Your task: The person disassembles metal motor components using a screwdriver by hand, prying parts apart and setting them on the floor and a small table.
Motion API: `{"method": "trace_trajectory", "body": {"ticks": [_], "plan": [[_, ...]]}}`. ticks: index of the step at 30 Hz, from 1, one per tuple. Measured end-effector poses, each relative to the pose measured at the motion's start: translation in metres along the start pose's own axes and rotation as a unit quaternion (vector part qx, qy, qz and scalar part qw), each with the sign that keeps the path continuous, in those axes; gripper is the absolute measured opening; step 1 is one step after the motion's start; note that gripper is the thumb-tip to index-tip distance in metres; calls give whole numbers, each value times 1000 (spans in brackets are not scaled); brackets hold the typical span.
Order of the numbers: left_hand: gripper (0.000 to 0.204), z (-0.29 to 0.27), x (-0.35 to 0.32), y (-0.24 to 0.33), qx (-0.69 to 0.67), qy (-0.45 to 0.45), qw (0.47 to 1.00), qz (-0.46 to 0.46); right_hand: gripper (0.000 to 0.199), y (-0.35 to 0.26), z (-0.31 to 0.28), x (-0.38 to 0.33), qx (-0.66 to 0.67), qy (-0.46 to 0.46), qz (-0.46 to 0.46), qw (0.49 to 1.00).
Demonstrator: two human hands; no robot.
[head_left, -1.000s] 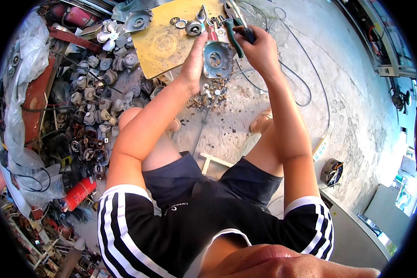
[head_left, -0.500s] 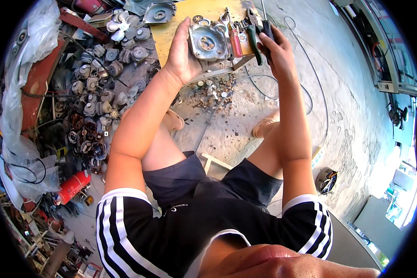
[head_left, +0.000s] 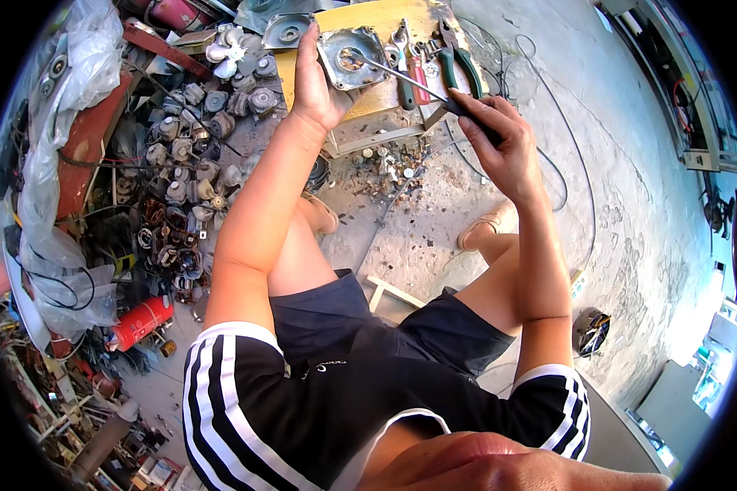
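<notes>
Now, change: the left hand [head_left: 315, 78] has tilted the metal cover [head_left: 350, 57] so its hollow face shows, and the right hand [head_left: 499, 135] has brought a screwdriver [head_left: 418, 82] up to it; half a second ago both hands held things close together above the board.
Meaning: prying or scraping inside the cover looks to be starting, judged from the tip resting in the hollow.
Left grip: fingers closed round the cover's left edge, clamped.
Right grip: fingers wrapped tight on the dark handle, shaft reaching up-left from the fist.
Cover: one in hand, raised over the yellow board [head_left: 368, 33]; a second similar cover [head_left: 285, 31] lies just left of the left hand.
Tools past the screwdriver tip: one pair of green-handled pliers [head_left: 454, 53], perhaps two more tools, blurred.
Below the grips: scattered small metal bits [head_left: 389, 159], too many to count.
Left of the arm: a heap of small motors [head_left: 196, 123], dozens.
</notes>
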State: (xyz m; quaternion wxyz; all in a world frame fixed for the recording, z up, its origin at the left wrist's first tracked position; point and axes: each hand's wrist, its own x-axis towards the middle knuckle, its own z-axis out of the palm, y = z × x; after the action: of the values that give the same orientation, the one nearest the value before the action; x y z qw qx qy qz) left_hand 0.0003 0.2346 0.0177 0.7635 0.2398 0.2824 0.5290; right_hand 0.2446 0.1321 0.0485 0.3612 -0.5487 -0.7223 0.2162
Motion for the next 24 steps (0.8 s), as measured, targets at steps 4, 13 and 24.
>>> {"method": "trace_trajectory", "body": {"ticks": [4, 13, 24], "plan": [[66, 4, 4, -8, 4, -13, 1000, 14, 34, 1, -1, -3, 18, 4, 17, 1000], [64, 13, 3, -12, 44, -35, 998, 25, 32, 5, -1, -5, 35, 7, 47, 998], [62, 12, -2, 4, 20, -88, 995, -34, 39, 13, -6, -3, -40, 41, -92, 994]]}}
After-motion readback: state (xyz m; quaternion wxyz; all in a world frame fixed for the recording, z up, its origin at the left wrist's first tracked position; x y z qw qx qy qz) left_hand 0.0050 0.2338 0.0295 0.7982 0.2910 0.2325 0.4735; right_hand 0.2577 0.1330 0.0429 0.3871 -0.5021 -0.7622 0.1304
